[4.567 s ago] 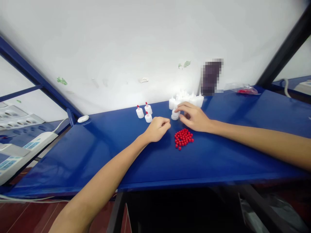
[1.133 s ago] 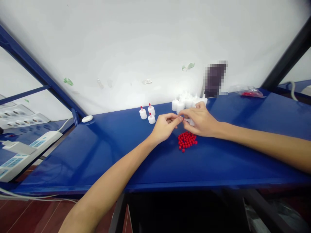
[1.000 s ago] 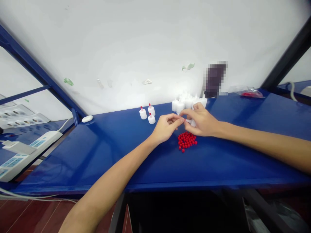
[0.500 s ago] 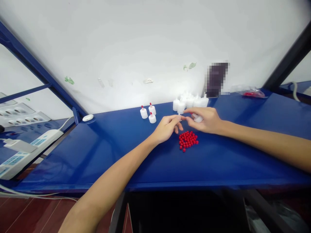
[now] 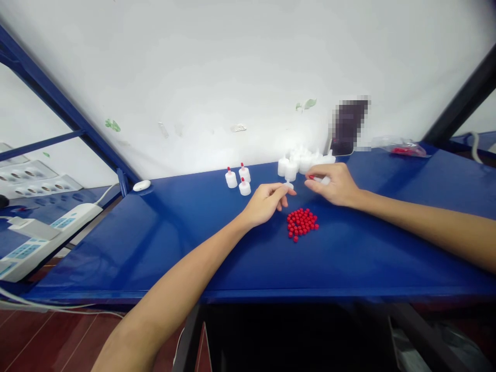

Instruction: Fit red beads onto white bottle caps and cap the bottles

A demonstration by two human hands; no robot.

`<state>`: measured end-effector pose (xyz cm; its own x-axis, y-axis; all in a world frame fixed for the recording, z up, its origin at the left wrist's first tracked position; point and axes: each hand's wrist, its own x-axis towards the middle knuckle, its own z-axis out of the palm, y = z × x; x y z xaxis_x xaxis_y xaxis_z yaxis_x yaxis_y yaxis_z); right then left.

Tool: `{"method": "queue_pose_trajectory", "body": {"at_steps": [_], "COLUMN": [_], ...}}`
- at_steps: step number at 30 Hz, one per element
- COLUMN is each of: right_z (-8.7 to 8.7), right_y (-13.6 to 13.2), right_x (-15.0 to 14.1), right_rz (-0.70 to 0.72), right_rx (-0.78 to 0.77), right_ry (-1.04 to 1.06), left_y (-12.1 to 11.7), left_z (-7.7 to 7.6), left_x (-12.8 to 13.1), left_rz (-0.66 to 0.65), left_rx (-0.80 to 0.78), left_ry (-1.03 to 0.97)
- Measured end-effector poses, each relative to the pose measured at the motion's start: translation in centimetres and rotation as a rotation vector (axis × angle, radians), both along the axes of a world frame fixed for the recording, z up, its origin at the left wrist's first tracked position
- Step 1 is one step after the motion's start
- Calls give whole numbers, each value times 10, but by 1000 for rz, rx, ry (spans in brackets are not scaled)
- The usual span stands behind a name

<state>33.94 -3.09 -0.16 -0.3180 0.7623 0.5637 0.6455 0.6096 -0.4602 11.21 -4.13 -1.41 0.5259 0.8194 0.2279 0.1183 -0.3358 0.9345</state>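
Note:
My left hand (image 5: 267,202) rests on the blue table (image 5: 163,243) with its fingers curled and pinched together; what they hold, if anything, is hidden. A small white piece (image 5: 289,184) shows just past its fingertips. My right hand (image 5: 334,185) is closed round a white cap (image 5: 324,180) whose red tip (image 5: 311,177) points left. A pile of several small red caps (image 5: 303,223) lies just in front of both hands. Three white caps with red tips (image 5: 244,187) stand to the left. A cluster of plain white caps (image 5: 302,160) stands behind my hands, by the wall.
A pixelated dark object (image 5: 346,126) leans on the white wall. A clear bag with red pieces (image 5: 401,148) lies at the back right. A small white oval object (image 5: 141,185) sits at the table's left corner. White power strips (image 5: 34,243) lie further left.
My hands have drawn apart: the right hand has moved right and back with the red-tipped white cap, while the left stayed near the red pile and curled its fingers.

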Motion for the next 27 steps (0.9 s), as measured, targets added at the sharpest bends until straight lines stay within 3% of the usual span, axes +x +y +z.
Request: {"method": "queue_pose_trajectory", "body": {"at_steps": [19, 27], "right_z": [-9, -6], "right_y": [8, 9], "right_x": [4, 3], "right_rz": [65, 123], "right_rx": [3, -9], "right_ry": [116, 24], "left_y": [2, 1], "left_z": [-5, -2], "left_x": [-2, -2], "left_rz": [14, 14], "left_rx": [17, 14], "left_ry": [49, 56]}}
